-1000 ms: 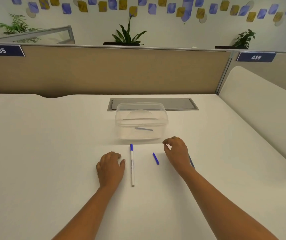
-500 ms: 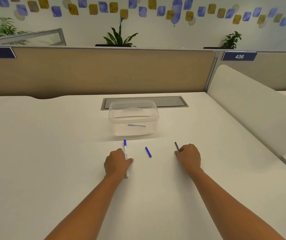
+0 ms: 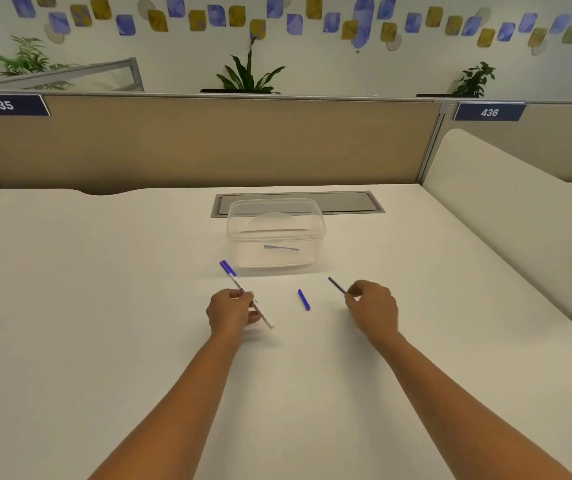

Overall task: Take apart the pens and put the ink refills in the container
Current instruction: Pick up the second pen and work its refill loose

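White plastic with a blue cap, the one whole pen (image 3: 246,294) sits in the left hand (image 3: 230,308), whose fingers curl round the middle of the barrel. The capped end slants up toward the container (image 3: 243,237). The pen looks light, stiff and smooth, so it could slip or roll. It probably needs a firm hold on the barrel while the other hand pulls at one end. The right hand (image 3: 372,306) pinches the near end of a thin dark refill (image 3: 337,285) between thumb and fingertips. The refill looks lighter still and a little bendable, so it is best held close to its end and dropped in. A second refill (image 3: 281,248) lies inside the clear container, which stands just beyond the hands. One short blue piece (image 3: 304,299), probably a cap, lies on the white table (image 3: 104,306) between the hands. In all there are one pen, two refills, one blue piece and one container.
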Available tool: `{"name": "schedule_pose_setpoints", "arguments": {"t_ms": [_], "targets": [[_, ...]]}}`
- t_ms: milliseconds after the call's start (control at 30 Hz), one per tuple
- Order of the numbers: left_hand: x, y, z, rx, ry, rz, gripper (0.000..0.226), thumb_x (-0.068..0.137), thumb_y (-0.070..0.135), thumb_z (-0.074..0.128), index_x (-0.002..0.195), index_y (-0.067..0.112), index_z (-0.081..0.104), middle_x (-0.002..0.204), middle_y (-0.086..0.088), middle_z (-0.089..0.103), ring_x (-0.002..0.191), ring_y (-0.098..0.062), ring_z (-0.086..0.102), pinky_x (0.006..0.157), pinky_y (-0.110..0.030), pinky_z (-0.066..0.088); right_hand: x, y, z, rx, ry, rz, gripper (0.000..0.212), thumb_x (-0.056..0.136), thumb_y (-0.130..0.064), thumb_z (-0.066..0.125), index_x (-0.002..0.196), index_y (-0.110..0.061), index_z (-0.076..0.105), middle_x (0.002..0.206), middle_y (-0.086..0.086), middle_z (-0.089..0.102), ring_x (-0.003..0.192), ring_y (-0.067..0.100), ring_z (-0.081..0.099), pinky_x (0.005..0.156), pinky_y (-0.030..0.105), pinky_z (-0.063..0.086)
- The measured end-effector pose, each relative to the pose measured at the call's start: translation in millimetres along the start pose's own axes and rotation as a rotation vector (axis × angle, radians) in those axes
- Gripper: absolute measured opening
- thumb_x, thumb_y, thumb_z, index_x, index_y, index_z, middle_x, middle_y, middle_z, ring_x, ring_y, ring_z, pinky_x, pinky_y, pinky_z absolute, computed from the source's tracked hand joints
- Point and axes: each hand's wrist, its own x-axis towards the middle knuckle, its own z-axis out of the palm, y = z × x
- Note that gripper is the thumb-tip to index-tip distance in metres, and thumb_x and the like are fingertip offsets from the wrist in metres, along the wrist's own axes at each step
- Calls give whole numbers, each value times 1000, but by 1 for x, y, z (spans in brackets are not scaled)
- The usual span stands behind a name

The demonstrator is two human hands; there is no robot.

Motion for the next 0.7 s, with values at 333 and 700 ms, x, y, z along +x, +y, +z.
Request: {"name": "schedule_pose_setpoints", "arguments": {"t_ms": [333, 700], "targets": [[-3, 12, -14, -646, 91, -163, 21, 84, -3, 55, 65, 1, 50, 68, -10, 53, 35, -10, 60, 48, -23, 56, -33, -51, 9, 219, -166, -322, 11, 83, -11, 60, 85, -10, 70, 85, 8, 72, 78, 21, 60, 73, 30, 45], [1, 13, -14, -694, 104, -183, 21, 84, -2, 56, 65, 2, 50, 69, -10, 55, 52, -18, 60, 51, -24, 56, -32, -61, 12, 207, -177, -351, 11, 84, -12, 59, 85, -11, 70, 88, 8, 72, 83, 24, 60, 78, 32, 46]]}}
